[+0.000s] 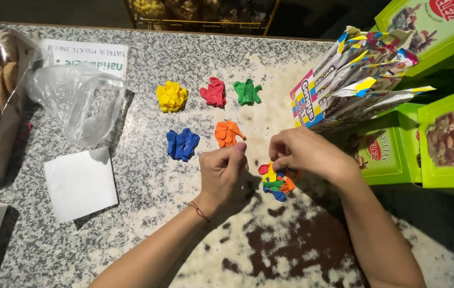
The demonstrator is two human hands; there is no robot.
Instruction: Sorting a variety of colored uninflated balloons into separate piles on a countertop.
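I see the right hand [304, 152] w/ grip pinched shut on the mixed-colour balloon bunch [276, 182] just below it on the table [147, 197]. Left hand [224, 173] grip curled nearly closed, beside bunch; can't tell if touching. Orange balloons [227, 133] just above left grip.

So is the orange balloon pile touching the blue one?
Apart. The head view shows bare speckled counter between the orange balloon pile and the blue balloon pile.
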